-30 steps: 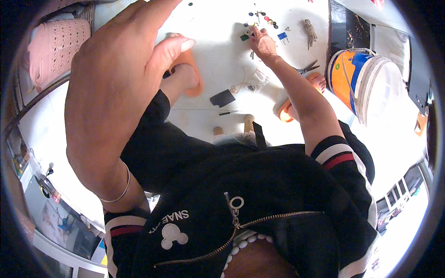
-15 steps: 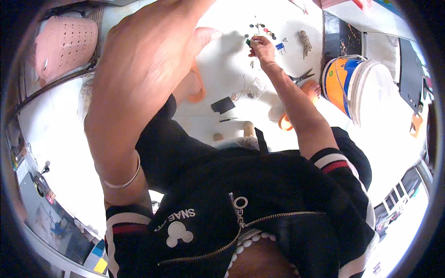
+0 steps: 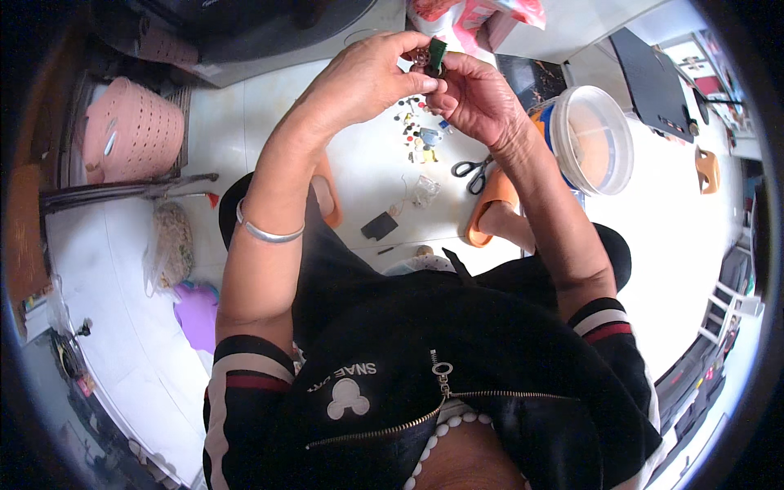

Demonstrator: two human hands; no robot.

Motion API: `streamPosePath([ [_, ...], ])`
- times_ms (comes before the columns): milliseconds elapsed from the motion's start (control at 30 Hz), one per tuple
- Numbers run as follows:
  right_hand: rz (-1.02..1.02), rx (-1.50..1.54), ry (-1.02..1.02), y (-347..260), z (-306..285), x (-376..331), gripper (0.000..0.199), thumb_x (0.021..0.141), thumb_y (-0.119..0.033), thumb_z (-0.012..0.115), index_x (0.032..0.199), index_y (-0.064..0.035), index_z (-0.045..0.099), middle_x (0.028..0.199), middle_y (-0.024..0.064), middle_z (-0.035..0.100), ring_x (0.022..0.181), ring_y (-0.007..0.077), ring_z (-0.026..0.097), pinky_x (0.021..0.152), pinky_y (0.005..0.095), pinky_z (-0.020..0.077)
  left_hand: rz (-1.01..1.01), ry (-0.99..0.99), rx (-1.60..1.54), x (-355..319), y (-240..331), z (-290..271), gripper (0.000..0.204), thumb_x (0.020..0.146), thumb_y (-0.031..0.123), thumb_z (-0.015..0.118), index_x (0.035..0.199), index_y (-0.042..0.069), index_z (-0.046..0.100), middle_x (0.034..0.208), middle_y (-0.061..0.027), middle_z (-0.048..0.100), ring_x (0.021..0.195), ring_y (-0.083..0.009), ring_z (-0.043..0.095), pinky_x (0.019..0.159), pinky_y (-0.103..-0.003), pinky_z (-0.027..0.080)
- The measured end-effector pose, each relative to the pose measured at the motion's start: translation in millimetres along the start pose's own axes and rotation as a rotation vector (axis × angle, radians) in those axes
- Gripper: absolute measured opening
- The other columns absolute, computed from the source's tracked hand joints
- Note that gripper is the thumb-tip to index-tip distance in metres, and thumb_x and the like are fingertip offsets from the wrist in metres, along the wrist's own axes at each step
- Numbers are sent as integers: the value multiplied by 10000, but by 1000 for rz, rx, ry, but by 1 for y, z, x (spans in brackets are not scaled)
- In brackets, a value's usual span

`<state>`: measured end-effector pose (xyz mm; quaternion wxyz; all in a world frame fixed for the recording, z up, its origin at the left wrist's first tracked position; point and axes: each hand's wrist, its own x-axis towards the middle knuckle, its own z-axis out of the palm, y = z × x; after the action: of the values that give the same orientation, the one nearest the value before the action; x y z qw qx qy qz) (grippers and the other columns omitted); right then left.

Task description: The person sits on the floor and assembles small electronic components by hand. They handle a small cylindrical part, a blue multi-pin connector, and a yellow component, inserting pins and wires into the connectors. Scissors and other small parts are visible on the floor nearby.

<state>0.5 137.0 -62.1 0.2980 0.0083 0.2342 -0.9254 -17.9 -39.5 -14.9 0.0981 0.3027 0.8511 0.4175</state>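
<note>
Both hands meet at the top of the view, raised over the floor. My left hand [image 3: 371, 82] pinches a small reddish-brown, openwork-looking piece [image 3: 420, 57] between thumb and fingers; its exact kind is too small to tell. Right beside it, a small dark green piece [image 3: 438, 52] stands up at the fingertips of my right hand [image 3: 483, 102], which is closed around its lower part. Whether the two pieces are joined I cannot tell. Below the hands, several small buttons and trinkets [image 3: 426, 136] lie scattered on the white floor.
Black-handled scissors [image 3: 472, 173] lie beside my right orange slipper [image 3: 490, 208]. A dark flat card [image 3: 379, 226] and a clear plastic bag [image 3: 425, 190] are nearer me. A lidded-looking bucket [image 3: 596, 139] stands right; a pink perforated basket [image 3: 135, 131] stands left.
My right hand has come up from the scattered pieces with the green piece. My left hand, raised close to the camera before, now meets it. The view has shifted.
</note>
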Motion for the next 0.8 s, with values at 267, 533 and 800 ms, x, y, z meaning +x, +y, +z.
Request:
streamPosePath([
  [267, -33, -144, 272, -4, 37, -53, 223, 910, -137, 414, 1022, 46, 475, 871, 132, 579, 754, 193, 612, 656, 251, 540, -13, -154, -491, 3, 8, 13, 220, 817, 137, 598, 1004, 27, 562, 852, 2, 587, 757, -58, 544, 702, -213, 441],
  [533, -48, -28, 145, 1, 56, -49, 447, 953, -270, 233, 1141, 103, 391, 1056, 267, 510, 966, 326, 571, 838, 365, 508, -89, -39, -698, -2, 4, 2, 197, 840, 169, 566, 983, 37, 543, 900, -44, 603, 803, -99, 569, 727, -231, 458],
  [800, -114, 17, 103, -2, 51, -49, 576, 941, -393, 204, 1180, 96, 394, 1154, 262, 466, 1056, 320, 503, 929, 388, 425, -190, 112, -683, -2, 3, -14, 184, 837, 115, 532, 1000, 29, 548, 867, -37, 575, 708, -71, 513, 665, -199, 438],
])
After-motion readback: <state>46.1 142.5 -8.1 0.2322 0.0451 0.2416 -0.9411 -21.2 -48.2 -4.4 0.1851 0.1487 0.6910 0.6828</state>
